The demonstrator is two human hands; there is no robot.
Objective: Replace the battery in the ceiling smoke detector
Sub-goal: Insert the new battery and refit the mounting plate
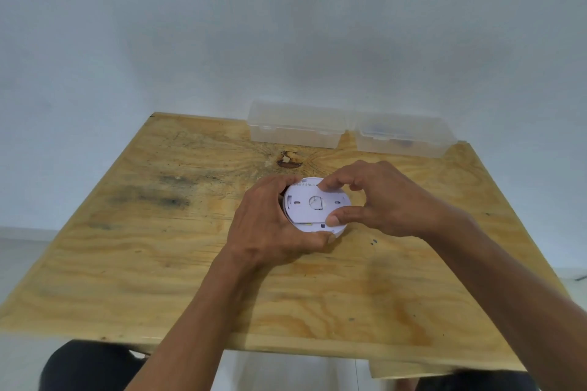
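Your left hand (270, 225) cups the detector (313, 205) near the middle of the surface (127, 263), back side up, likely to brace it. Your right hand (378, 200) pinches its plate between thumb and fingertips, apparently to twist it off.

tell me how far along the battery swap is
Done: the smoke detector is down on the wooden table. In hand: left hand and right hand grip its mounting plate, still on. Left: no battery visible yet; two clear boxes closed.
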